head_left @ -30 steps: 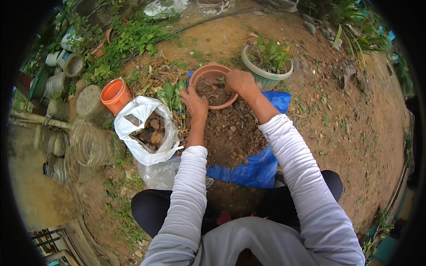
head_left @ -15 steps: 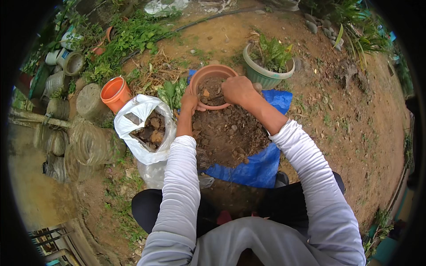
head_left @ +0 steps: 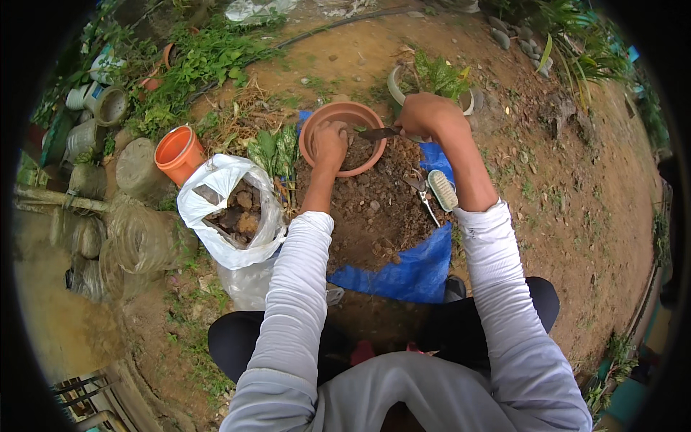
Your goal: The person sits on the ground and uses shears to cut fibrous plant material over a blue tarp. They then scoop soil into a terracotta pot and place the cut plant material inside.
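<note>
My left hand (head_left: 331,142) reaches into a terracotta-coloured pot (head_left: 345,108), its fingers bent down against the soil; whatever they may grip is hidden. My right hand (head_left: 433,117) is closed round the handle end of a small trowel (head_left: 379,134). The trowel's dark blade points left over the pot's right rim. Beneath the pot, loose dark soil (head_left: 367,223) is heaped on a blue tarp (head_left: 403,277). Right of the heap lie pruning shears (head_left: 425,200) and a scrub brush (head_left: 442,191) with pale bristles, below my right wrist.
On the left stand a white plastic bag (head_left: 219,248) of clods and an orange pot (head_left: 178,153), with a cut leafy plant (head_left: 273,155) nearby. A green pot (head_left: 395,85) with a plant is behind my right hand. Several plastic-wrapped bundles (head_left: 147,237) line the far left.
My left hand has let go of the pot's rim and gone inside it. My right hand has moved right and up, drawing the trowel out of the soil; shears and brush now show.
</note>
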Demonstrator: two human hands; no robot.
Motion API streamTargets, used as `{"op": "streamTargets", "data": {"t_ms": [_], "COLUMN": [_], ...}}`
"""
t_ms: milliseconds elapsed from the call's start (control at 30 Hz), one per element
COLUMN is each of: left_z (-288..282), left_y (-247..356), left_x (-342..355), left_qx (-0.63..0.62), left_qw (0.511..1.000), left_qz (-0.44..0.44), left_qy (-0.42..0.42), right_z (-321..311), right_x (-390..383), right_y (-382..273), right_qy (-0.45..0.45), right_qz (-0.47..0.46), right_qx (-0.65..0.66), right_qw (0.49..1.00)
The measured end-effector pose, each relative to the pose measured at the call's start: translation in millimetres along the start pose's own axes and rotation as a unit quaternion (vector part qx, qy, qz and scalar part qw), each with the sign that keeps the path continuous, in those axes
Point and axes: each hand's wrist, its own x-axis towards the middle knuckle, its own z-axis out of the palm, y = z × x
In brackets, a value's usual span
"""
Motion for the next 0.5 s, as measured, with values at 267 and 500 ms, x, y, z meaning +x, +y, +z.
{"op": "streamTargets", "data": {"t_ms": [267,500], "left_z": [60,16], "left_y": [22,37], "left_x": [23,-3], "left_qx": [0.144,-0.089], "left_qw": [0.988,0.985], "left_qz": [-0.002,-0.025], "left_qy": [0.054,0.149], "right_z": [107,223], "right_x": [-47,-11], "right_y": [85,74], "right_qy": [-0.208,-0.118], "right_qz": [0.066,0.039], "right_qx": [0.330,0.207], "right_qw": [0.918,0.970]}}
